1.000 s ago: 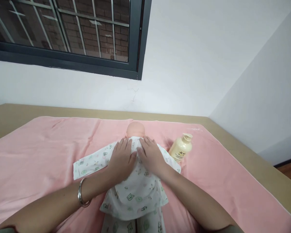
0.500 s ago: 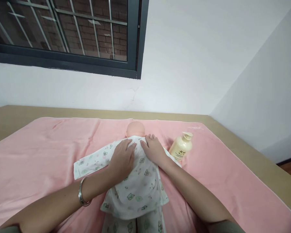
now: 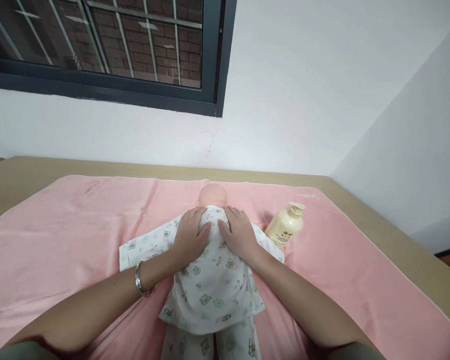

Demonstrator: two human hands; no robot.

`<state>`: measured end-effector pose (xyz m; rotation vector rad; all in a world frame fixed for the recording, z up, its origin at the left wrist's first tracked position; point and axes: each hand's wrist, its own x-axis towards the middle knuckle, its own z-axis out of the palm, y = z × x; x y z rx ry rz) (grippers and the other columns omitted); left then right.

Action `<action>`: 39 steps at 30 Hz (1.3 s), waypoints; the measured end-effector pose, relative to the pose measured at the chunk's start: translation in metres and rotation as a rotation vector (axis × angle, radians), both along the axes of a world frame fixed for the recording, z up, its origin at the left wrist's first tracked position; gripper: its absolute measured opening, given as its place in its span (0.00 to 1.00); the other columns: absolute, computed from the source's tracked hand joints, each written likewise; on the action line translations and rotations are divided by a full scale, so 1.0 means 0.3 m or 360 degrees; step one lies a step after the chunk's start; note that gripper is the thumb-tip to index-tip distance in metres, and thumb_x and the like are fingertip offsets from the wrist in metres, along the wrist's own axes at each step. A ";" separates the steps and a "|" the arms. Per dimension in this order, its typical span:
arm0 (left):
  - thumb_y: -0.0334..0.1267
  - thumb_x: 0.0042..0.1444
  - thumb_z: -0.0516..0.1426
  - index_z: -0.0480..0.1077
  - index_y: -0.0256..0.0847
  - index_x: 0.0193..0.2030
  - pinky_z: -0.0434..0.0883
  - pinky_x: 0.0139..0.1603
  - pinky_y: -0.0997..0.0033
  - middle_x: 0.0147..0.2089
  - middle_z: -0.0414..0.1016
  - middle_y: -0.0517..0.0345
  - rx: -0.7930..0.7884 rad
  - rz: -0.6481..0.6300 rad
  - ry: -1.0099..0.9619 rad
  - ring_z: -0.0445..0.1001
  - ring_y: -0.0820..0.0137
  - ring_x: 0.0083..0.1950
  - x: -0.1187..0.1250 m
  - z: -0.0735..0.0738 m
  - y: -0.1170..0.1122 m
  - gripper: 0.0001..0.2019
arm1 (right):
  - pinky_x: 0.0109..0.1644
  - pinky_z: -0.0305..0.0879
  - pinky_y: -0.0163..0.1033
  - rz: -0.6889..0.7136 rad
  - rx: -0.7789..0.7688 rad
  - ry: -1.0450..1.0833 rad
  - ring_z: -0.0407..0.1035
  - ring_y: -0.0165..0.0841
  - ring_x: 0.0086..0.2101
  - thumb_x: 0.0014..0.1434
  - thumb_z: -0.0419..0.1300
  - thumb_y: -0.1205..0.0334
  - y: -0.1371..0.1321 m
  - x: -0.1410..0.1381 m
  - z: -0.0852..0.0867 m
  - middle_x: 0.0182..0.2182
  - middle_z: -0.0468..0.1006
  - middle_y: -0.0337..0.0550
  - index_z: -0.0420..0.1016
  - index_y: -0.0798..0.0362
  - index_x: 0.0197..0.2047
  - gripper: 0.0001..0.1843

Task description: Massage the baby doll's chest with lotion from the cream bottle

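A baby doll [image 3: 213,195] lies on the pink cloth, the smooth back of its head toward the wall. It wears a white top [image 3: 217,285] with small green animal prints and matching trousers [image 3: 230,342]. My left hand [image 3: 191,234] rests flat on the left side of the doll's upper back, fingers stretched toward the shoulder. Across from it, my right hand [image 3: 240,232] lies the same way on the right side, its thumb pointing inward. Neither hand grasps anything. The doll's sleeves spread out to both sides, and its face is hidden.
A cream pump bottle [image 3: 286,226] stands tilted in view beside the right sleeve. The pink cloth [image 3: 71,230] covers most of a wooden table [image 3: 388,220]. Behind rises a white wall [image 3: 285,90] with a dark-framed, barred window [image 3: 210,55].
My left hand has shifted outward and up onto the doll's left shoulder area, its fingers now pointing forward. The right hand stays nearly in place. The view has moved slightly.
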<state>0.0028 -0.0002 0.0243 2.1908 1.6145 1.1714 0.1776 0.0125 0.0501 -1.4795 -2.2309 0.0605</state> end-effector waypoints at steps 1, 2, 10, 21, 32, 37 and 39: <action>0.43 0.63 0.47 0.64 0.39 0.58 0.64 0.63 0.50 0.58 0.71 0.46 0.0003 0.0000 0.0000 0.67 0.57 0.60 0.001 0.000 -0.001 0.20 | 0.62 0.56 0.50 0.0009 -0.0005 0.0002 0.64 0.44 0.55 0.69 0.47 0.56 0.004 0.001 -0.003 0.55 0.73 0.53 0.68 0.56 0.56 0.19; 0.43 0.63 0.47 0.64 0.38 0.58 0.63 0.63 0.50 0.58 0.71 0.45 0.0005 0.0001 0.0001 0.67 0.57 0.60 0.001 0.001 -0.001 0.20 | 0.60 0.57 0.49 0.0017 0.0001 0.0010 0.65 0.43 0.53 0.69 0.47 0.56 0.004 0.001 -0.004 0.53 0.74 0.52 0.69 0.55 0.55 0.18; 0.44 0.63 0.47 0.65 0.38 0.58 0.64 0.63 0.49 0.57 0.72 0.46 0.0032 0.0021 -0.0012 0.67 0.57 0.59 0.002 -0.005 0.003 0.20 | 0.58 0.59 0.46 0.0042 0.0048 0.0050 0.66 0.42 0.51 0.69 0.47 0.58 -0.007 0.003 -0.001 0.51 0.75 0.49 0.68 0.54 0.55 0.17; 0.44 0.63 0.48 0.67 0.39 0.56 0.64 0.62 0.50 0.56 0.73 0.47 0.0080 0.0029 -0.0019 0.69 0.56 0.59 0.004 -0.010 0.009 0.19 | 0.61 0.56 0.47 0.0019 0.0036 0.0078 0.64 0.43 0.55 0.69 0.47 0.55 -0.002 0.005 -0.017 0.55 0.73 0.52 0.66 0.57 0.59 0.21; 0.43 0.62 0.49 0.67 0.38 0.55 0.65 0.61 0.49 0.56 0.74 0.46 0.0070 0.0037 -0.0055 0.69 0.56 0.58 0.009 -0.010 0.013 0.19 | 0.61 0.57 0.47 0.0026 0.0005 0.0104 0.65 0.42 0.55 0.69 0.47 0.57 -0.003 0.005 -0.008 0.55 0.73 0.51 0.67 0.56 0.59 0.21; 0.43 0.61 0.49 0.68 0.38 0.55 0.65 0.61 0.48 0.55 0.74 0.46 0.0083 0.0047 -0.0062 0.69 0.55 0.57 0.014 -0.009 0.013 0.19 | 0.62 0.57 0.48 0.0033 0.0018 0.0140 0.65 0.43 0.56 0.68 0.48 0.57 0.000 0.009 -0.022 0.56 0.73 0.51 0.66 0.56 0.61 0.23; 0.43 0.61 0.49 0.68 0.39 0.55 0.65 0.61 0.49 0.55 0.74 0.47 0.0093 0.0050 -0.0065 0.69 0.55 0.57 0.017 -0.011 0.013 0.19 | 0.62 0.57 0.49 0.0031 0.0023 0.0139 0.65 0.43 0.56 0.69 0.47 0.56 0.002 0.011 -0.028 0.57 0.73 0.51 0.66 0.56 0.62 0.23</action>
